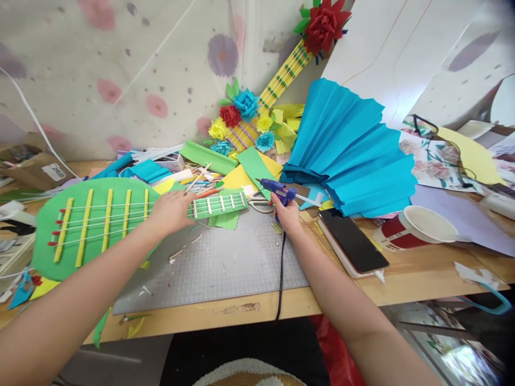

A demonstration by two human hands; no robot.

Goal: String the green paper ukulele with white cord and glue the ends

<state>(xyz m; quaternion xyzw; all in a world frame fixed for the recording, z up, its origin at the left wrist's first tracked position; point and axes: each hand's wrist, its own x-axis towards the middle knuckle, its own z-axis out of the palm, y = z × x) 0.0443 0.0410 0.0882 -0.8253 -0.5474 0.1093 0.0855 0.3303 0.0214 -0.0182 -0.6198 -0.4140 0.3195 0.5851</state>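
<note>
My left hand (pixel 172 210) is closed around the neck of a green paper guitar (pixel 94 206). The guitar's body lies to the left, with yellow strips, white strings and small red pegs; short white bars cross its neck. A thin pale stick (pixel 200 176) rises by my left fingertips, and I cannot tell whether they touch it. In my right hand (pixel 288 210) is a blue hot glue gun (pixel 278 190), its nozzle pointing left and a glue stick out of its back. The gun's black cord (pixel 281 279) hangs over the table's front edge. Scissors (pixel 260 205) lie between my hands.
A grey cutting mat (pixel 225 262) with paper scraps covers the middle. At the right are pleated blue paper (pixel 354 155), a phone (pixel 354 240) and a paper cup (pixel 418 228). A yellow guitar with paper flowers (pixel 277 86) leans at the back. A cardboard box (pixel 36 169) sits left.
</note>
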